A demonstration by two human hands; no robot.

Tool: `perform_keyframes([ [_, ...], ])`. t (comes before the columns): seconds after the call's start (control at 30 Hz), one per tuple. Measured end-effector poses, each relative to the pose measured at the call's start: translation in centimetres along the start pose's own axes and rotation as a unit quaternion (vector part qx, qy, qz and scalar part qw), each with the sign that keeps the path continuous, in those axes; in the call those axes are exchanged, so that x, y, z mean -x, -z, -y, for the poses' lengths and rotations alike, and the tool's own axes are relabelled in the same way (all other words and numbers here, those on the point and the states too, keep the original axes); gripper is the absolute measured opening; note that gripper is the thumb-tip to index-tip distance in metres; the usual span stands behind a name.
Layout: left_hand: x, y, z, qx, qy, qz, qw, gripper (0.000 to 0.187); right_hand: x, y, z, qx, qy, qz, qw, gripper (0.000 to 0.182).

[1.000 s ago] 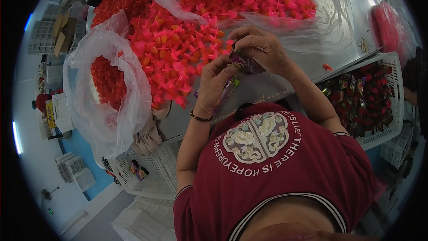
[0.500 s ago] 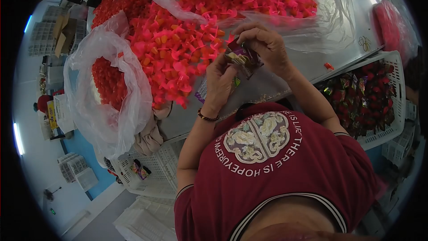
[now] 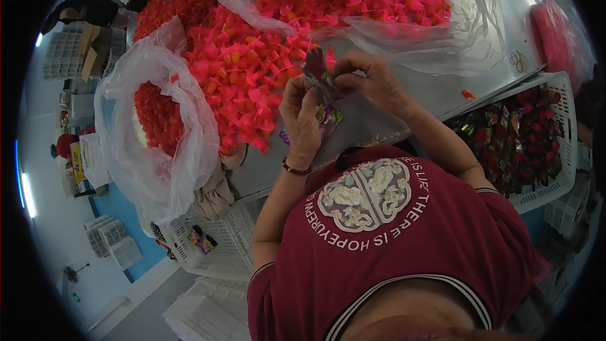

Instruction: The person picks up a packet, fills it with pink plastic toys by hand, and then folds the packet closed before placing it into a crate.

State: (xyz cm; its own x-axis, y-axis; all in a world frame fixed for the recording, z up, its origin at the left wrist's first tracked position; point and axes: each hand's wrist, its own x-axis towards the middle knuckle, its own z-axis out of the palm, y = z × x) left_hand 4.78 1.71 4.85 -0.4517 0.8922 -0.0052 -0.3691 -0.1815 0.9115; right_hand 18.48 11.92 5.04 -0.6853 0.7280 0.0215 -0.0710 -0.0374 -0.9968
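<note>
My left hand (image 3: 300, 120), a beaded bracelet at its wrist, grips a small dark foil packet (image 3: 318, 71) between thumb and fingers. The packet stands up from the hand, its dark side showing. My right hand (image 3: 374, 83) is closed, with thumb and fingertips pinched at the packet's right edge. Under and beside my left hand, purple and green printed packets (image 3: 331, 117) lie on the metal table (image 3: 379, 123). A large heap of pink and red plastic pieces (image 3: 246, 82) with orange parts spreads just beyond my left hand.
An open clear plastic bag (image 3: 202, 164) of small red pieces stands at the left. Plastic sheeting (image 3: 404, 44) lies across the back. To my right, a white crate (image 3: 571, 132) holds many filled packets. Rubber bands (image 3: 519, 61) and a red piece (image 3: 468, 94) lie on the table. Another person (image 3: 82, 11) is at far left.
The packet has turned upright and shifted left, held more by my left hand. My right hand has moved down from its top to its right edge.
</note>
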Motion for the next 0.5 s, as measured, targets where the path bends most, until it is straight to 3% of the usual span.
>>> perform_keyframes([
  [0.1,0.0,0.7,0.5,0.008,0.0,0.004,1.0,0.003,-0.1,-0.2,-0.2,0.06,0.036,-0.049,0.996,0.01],
  [0.2,-0.1,0.9,0.6,0.016,-0.008,0.012,1.0,0.005,-0.2,0.2,-1.0,-0.005,0.037,-0.116,0.993,0.009],
  [0.3,-0.7,0.0,-0.2,0.052,0.008,-0.022,0.998,0.008,-0.3,0.7,-0.6,-0.072,0.026,-0.097,0.992,0.009],
  [0.4,-1.3,-0.9,-0.7,0.031,-0.021,-0.027,0.999,0.012,-0.1,0.6,-1.1,-0.022,0.037,-0.057,0.997,0.009],
  [0.5,-1.9,0.4,0.6,0.016,-0.002,0.023,1.0,0.016,0.1,0.4,-0.9,-0.042,0.003,-0.058,0.997,0.01],
])
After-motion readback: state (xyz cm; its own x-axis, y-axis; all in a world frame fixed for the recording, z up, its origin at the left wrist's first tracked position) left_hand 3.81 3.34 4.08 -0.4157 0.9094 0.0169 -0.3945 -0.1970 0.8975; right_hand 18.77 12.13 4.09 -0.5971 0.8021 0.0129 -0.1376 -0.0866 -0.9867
